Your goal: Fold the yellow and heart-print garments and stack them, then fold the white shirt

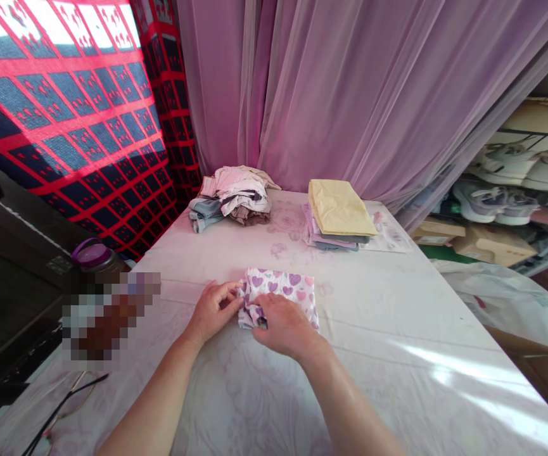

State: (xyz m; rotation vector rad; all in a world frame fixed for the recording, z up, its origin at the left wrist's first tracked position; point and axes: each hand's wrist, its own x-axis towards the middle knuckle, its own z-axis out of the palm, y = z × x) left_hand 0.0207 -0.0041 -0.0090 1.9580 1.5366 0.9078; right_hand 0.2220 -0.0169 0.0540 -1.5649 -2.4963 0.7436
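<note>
A white cloth printed with purple and pink hearts [295, 285] lies folded into a small bundle on the table in front of me. Whether it is a garment I cannot tell. At its left edge, my left hand [214, 310] has thumb and fingers closed on the fabric. My right hand [286, 324] reaches over the bundle from the near side, its fingers and thumb curled round the bunched left end. Part of the cloth is hidden beneath the right hand.
On the covered table [373, 367], a loose clothes pile [242, 193] sits back left. A folded stack topped by a yellow cloth [343, 206] is back right. Eyeglasses [67, 399] and a purple-lidded container [90, 256] are at left. A shoe rack [497, 202] stands right, purple curtains [325, 95] behind.
</note>
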